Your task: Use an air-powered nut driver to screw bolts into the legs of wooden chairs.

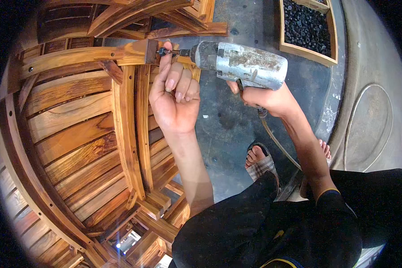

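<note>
A black shirt [301, 236] is closest. The right hand [272, 99] is wrapped round the drill [252, 65]. Its tip [184, 52] is by the left hand [178, 98]: one finger [164, 64] up, others curled.

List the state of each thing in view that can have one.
Power driver: held, bit pointing at wooden beam
Right hand: closed around driver
Left hand: curled, index finger at bit
Hose: connected to driver
Box: open, holding small dark pieces
Looped line: lying on floor
Slatted panel: assembled
Sandal: worn

Left grip [176, 102]: is pointing its index finger [164, 63], curling others
Right grip [267, 99]: is clenching
Forearms [190, 165]: are reaching forward
</note>
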The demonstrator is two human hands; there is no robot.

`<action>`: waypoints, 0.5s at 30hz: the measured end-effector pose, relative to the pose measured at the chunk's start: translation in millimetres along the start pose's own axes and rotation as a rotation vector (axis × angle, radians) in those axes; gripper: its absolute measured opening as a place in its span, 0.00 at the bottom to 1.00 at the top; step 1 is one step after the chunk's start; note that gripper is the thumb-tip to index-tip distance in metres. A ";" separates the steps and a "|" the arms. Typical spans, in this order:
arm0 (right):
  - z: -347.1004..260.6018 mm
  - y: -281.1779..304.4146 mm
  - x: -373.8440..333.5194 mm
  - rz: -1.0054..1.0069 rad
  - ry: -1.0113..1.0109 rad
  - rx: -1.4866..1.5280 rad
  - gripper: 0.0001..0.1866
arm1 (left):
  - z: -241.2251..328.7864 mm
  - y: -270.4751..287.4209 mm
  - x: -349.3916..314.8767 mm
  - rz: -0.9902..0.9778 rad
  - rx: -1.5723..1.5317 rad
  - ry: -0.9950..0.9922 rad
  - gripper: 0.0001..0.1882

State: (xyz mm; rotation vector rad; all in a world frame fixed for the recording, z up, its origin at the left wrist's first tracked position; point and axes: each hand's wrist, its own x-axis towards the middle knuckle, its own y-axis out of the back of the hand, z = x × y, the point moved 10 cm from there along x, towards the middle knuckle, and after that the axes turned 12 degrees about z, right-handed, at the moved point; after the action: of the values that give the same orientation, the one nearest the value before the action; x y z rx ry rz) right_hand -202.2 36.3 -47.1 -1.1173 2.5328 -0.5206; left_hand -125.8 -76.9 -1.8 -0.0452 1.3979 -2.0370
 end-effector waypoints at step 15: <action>1.6 -0.9 4.3 0.011 -0.103 -0.002 0.15 | -124.5 179.5 -96.2 0.473 0.148 0.215 0.22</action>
State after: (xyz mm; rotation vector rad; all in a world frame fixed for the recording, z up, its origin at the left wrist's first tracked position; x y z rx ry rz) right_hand -203.7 32.2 -48.7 -1.1015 2.4505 -0.4456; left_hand -8.9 38.2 -175.3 0.5328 1.2327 -1.7710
